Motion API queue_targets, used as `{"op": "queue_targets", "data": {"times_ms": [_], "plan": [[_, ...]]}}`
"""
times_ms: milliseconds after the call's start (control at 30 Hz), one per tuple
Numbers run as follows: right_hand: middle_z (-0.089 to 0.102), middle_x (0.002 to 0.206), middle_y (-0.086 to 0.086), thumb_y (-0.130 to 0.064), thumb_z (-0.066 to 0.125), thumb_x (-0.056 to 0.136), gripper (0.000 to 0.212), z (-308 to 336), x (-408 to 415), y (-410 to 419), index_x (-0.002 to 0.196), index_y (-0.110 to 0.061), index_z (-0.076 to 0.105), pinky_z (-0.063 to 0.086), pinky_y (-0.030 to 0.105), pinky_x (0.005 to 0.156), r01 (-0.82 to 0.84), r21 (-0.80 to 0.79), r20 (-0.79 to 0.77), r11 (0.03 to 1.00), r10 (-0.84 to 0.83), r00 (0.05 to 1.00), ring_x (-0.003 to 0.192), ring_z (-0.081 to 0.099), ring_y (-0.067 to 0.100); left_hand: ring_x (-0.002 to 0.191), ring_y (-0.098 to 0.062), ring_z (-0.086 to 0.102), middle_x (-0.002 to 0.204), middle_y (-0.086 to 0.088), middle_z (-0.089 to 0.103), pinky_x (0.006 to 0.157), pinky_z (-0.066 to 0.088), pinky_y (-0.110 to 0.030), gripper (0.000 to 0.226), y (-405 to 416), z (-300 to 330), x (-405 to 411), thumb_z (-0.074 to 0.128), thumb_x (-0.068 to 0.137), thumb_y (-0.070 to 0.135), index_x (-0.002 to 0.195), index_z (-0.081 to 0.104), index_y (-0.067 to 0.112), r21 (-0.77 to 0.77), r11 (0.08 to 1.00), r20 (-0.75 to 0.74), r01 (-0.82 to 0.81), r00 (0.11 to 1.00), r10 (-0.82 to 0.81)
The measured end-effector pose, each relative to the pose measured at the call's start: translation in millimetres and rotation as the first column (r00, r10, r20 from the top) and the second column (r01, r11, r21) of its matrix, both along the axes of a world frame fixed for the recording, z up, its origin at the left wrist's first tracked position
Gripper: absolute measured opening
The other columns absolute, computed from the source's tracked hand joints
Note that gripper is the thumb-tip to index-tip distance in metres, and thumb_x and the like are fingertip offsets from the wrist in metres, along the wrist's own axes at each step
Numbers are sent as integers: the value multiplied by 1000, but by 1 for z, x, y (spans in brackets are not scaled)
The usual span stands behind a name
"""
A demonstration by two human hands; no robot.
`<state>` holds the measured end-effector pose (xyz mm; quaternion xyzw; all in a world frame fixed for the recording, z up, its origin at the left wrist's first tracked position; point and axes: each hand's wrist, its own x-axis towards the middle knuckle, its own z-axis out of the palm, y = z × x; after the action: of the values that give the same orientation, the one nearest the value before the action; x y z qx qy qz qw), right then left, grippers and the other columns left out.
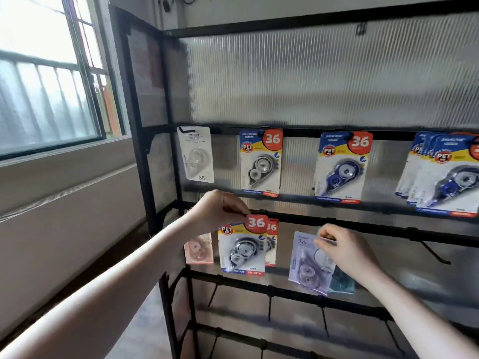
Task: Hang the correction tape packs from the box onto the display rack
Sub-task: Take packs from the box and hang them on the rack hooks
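Note:
A black display rack [290,130] with clear ribbed backing fills the view. My left hand [220,211] pinches the top of a grey correction tape pack [242,248] marked 36, held at the second rail in front of another like pack. My right hand [344,248] pinches the top of a pale purple pack [307,263], with a teal pack [342,281] behind it. On the upper rail hang a white pack [197,154], a grey pack [260,161], a blue pack [342,167] and several blue packs [445,174]. A pink pack [199,250] hangs at lower left. The box is out of view.
Bare black hooks [435,255] stick out from the second rail to the right and from the lower rails [269,307]. A window [49,81] and a pale wall with a ledge lie to the left of the rack.

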<state>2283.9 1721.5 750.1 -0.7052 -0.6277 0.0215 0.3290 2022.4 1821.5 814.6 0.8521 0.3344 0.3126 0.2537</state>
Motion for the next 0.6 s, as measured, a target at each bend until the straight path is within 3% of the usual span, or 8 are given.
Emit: {"op": "queue_targets", "data": {"times_ms": [133, 267, 467, 600], "plan": [[59, 66, -13, -22, 64, 87, 20, 1, -17, 6, 70, -26, 54, 35, 20, 50, 8, 13, 2, 1000, -8, 1000, 62, 52, -1, 59, 9, 59, 63, 24, 65, 59, 42, -5, 19, 18, 5, -22, 75, 72, 0, 78, 73, 18, 22, 1000, 18, 1, 1000, -1], [60, 66, -12, -21, 65, 85, 25, -8, -23, 9, 67, -30, 51, 37, 20, 52, 29, -6, 10, 1000, -29, 1000, 62, 53, 2, 63, 4, 61, 67, 17, 68, 62, 46, -9, 19, 34, -7, -30, 76, 72, 4, 75, 74, 22, 5, 1000, 0, 4, 1000, -4], [64, 70, -8, -20, 65, 86, 17, -16, -25, 11, 71, -25, 57, 35, 14, 52, 39, -52, 17, 998, -38, 999, 63, 54, 2, 64, 7, 60, 75, 14, 68, 67, 49, -12, 14, 44, -39, -8, 78, 72, 9, 81, 75, 19, -6, 1000, -28, -28, 999, 28], [64, 73, -8, -20, 65, 86, 12, -22, -19, 12, 76, -22, 60, 33, 16, 52, 43, -88, 21, 995, -42, 999, 64, 51, -2, 61, 14, 57, 80, 8, 69, 63, 42, -4, 14, 50, -58, 17, 78, 71, 8, 83, 76, 15, -32, 999, -35, -23, 999, 22]]}}
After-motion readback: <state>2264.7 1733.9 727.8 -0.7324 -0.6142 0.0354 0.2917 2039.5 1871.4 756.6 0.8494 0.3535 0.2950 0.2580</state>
